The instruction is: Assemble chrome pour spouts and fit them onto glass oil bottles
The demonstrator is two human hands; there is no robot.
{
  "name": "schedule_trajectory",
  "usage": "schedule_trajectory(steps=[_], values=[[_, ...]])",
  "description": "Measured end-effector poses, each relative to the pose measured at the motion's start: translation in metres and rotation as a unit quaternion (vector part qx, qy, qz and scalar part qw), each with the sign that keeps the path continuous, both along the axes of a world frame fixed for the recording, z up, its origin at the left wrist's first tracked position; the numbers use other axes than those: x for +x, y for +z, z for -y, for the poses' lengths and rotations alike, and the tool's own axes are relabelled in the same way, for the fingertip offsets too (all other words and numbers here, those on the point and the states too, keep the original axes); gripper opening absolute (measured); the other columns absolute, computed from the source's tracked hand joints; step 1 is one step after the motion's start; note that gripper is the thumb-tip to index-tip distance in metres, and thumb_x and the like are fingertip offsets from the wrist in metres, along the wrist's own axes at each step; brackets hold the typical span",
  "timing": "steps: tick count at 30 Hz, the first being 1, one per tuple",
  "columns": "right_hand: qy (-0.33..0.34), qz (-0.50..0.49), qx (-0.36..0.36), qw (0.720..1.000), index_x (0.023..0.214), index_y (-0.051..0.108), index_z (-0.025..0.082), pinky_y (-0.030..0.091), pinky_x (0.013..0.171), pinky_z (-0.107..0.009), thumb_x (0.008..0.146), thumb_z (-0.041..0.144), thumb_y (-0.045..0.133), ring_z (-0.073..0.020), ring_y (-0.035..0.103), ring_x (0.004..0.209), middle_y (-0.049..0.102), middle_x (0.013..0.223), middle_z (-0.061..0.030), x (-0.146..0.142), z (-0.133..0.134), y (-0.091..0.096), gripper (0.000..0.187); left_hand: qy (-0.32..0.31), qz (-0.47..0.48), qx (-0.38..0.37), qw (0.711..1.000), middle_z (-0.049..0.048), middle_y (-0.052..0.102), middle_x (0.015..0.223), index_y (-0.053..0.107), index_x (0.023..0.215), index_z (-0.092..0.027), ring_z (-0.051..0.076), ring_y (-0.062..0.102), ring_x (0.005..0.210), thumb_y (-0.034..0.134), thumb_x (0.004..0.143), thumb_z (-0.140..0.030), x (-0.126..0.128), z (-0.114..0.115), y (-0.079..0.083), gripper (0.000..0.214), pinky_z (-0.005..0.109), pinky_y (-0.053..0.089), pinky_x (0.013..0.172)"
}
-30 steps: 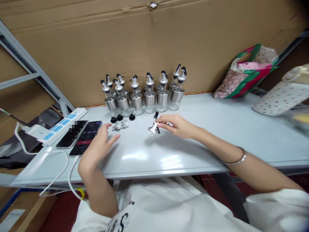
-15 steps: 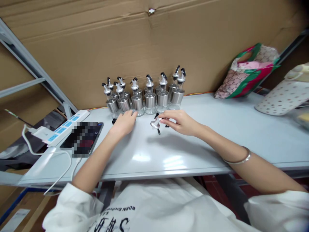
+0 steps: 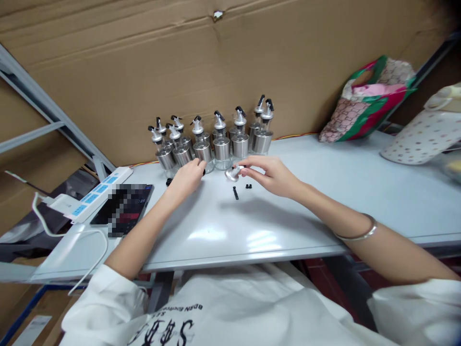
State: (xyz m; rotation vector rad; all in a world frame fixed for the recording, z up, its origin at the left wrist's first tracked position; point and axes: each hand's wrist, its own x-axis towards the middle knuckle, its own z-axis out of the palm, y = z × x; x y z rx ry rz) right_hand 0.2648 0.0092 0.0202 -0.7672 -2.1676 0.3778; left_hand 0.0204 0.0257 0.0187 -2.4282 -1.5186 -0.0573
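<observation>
My right hand (image 3: 275, 177) pinches a silver pourer spout (image 3: 233, 173), holding it tilted above the table. Below the spout lie a thin black strip-like piece (image 3: 235, 192) and a pair of tiny black parts (image 3: 248, 186). My left hand (image 3: 187, 178) is low at the table with its fingers curled together. At its fingertips shows the edge of a small black part (image 3: 204, 172), mostly covered by the fingers. Another black part (image 3: 169, 181) peeks out beside that hand. Behind both hands stand several glass-and-steel oil bottles (image 3: 221, 146) topped with silver spouts and black flaps.
The grey-white table (image 3: 324, 192) backs onto a cardboard wall (image 3: 144, 72). To the left are a power strip (image 3: 97, 194), a phone (image 3: 139, 206) and white cables (image 3: 106, 242). A patterned bag (image 3: 342, 115) and a dotted white container (image 3: 418, 134) stand on the right.
My right hand has raised the spout slightly and turned it, uncovering the black pieces beneath. My left hand has shifted only slightly, and a black part now shows at its fingertips.
</observation>
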Motion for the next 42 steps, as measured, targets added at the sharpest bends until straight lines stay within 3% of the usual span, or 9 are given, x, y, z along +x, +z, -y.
schedule_trajectory(steps=[3, 6, 13, 18, 22, 27, 31, 36, 42], values=[[-0.016, -0.052, -0.060, 0.997, 0.094, 0.067, 0.016, 0.048, 0.073, -0.031, 0.086, 0.042, 0.052, -0.0197, 0.066, 0.079, 0.072, 0.087, -0.0080, -0.001, 0.003, 0.004, 0.031, -0.061, 0.162, 0.075, 0.982, 0.0085, 0.053, 0.104, 0.037, 0.118, -0.017, 0.019, 0.057, 0.096, 0.043, 0.084, -0.012, 0.010, 0.016, -0.003, 0.035, 0.031, 0.047, 0.082], [-0.012, -0.103, -0.106, 0.989, 0.088, 0.066, 0.016, 0.050, 0.073, -0.033, 0.082, 0.044, 0.059, -0.0189, 0.066, 0.072, 0.071, 0.074, -0.0059, 0.000, 0.003, 0.005, 0.030, -0.100, 0.284, 0.155, 0.941, 0.0060, 0.049, 0.099, 0.031, 0.110, -0.020, 0.016, 0.054, 0.093, 0.042, 0.082, -0.012, 0.019, 0.029, -0.018, 0.030, 0.031, 0.046, 0.081], [0.055, -0.133, -0.207, 0.968, 0.083, 0.064, 0.015, 0.052, 0.069, -0.033, 0.078, 0.044, 0.064, -0.0177, 0.066, 0.068, 0.071, 0.073, -0.0066, -0.003, 0.005, -0.002, 0.030, -0.254, 0.367, 0.100, 0.889, 0.0042, 0.049, 0.096, 0.022, 0.095, -0.025, 0.015, 0.053, 0.089, 0.043, 0.081, -0.018, 0.018, 0.044, -0.046, 0.026, 0.034, 0.045, 0.080], [0.082, -0.119, -0.216, 0.966, 0.082, 0.064, 0.015, 0.052, 0.072, -0.034, 0.078, 0.045, 0.064, -0.0178, 0.067, 0.071, 0.071, 0.073, -0.0059, -0.007, 0.012, -0.001, 0.031, -0.243, 0.393, 0.092, 0.882, 0.0053, 0.051, 0.099, 0.022, 0.092, -0.026, 0.015, 0.054, 0.093, 0.045, 0.080, -0.019, 0.016, 0.048, -0.045, 0.027, 0.035, 0.045, 0.081], [0.107, -0.129, -0.231, 0.958, 0.082, 0.061, 0.016, 0.052, 0.070, -0.032, 0.080, 0.045, 0.063, -0.0173, 0.067, 0.070, 0.070, 0.072, -0.0051, -0.007, 0.015, -0.001, 0.030, -0.206, 0.365, 0.095, 0.903, 0.0057, 0.052, 0.098, 0.025, 0.092, -0.025, 0.016, 0.055, 0.093, 0.047, 0.081, -0.021, 0.014, 0.051, -0.038, 0.024, 0.036, 0.047, 0.081], [0.144, -0.122, -0.244, 0.951, 0.084, 0.056, 0.017, 0.051, 0.071, -0.033, 0.085, 0.042, 0.057, -0.0165, 0.066, 0.069, 0.070, 0.073, -0.0047, -0.007, 0.013, -0.005, 0.025, -0.312, 0.348, 0.181, 0.865, 0.0037, 0.052, 0.096, 0.031, 0.098, -0.025, 0.014, 0.055, 0.089, 0.048, 0.082, -0.013, 0.013, 0.050, -0.034, 0.026, 0.031, 0.048, 0.077], [0.185, -0.107, -0.266, 0.940, 0.087, 0.050, 0.018, 0.051, 0.071, -0.033, 0.088, 0.035, 0.051, -0.0171, 0.067, 0.070, 0.069, 0.074, -0.0046, -0.009, 0.014, -0.007, 0.017, -0.358, 0.357, 0.237, 0.829, 0.0024, 0.050, 0.092, 0.036, 0.099, -0.023, 0.012, 0.055, 0.083, 0.053, 0.079, -0.009, 0.017, 0.047, -0.032, 0.029, 0.027, 0.049, 0.071], [0.118, -0.004, -0.206, 0.971, 0.083, 0.049, 0.019, 0.046, 0.065, -0.027, 0.086, 0.026, 0.049, -0.0153, 0.063, 0.066, 0.066, 0.069, -0.0020, -0.011, 0.019, -0.004, 0.008, -0.332, 0.423, 0.205, 0.818, 0.0027, 0.048, 0.091, 0.040, 0.094, -0.021, 0.013, 0.054, 0.085, 0.055, 0.078, -0.008, 0.024, 0.051, -0.035, 0.026, 0.028, 0.049, 0.073], [0.088, 0.093, -0.118, 0.985, 0.083, 0.052, 0.018, 0.038, 0.056, -0.022, 0.090, 0.031, 0.043, -0.0110, 0.052, 0.056, 0.059, 0.064, 0.0004, -0.009, 0.018, -0.003, 0.018, -0.305, 0.456, 0.170, 0.819, 0.0039, 0.047, 0.094, 0.043, 0.097, -0.020, 0.014, 0.052, 0.087, 0.055, 0.078, -0.008, 0.024, 0.050, -0.041, 0.026, 0.030, 0.049, 0.076]])
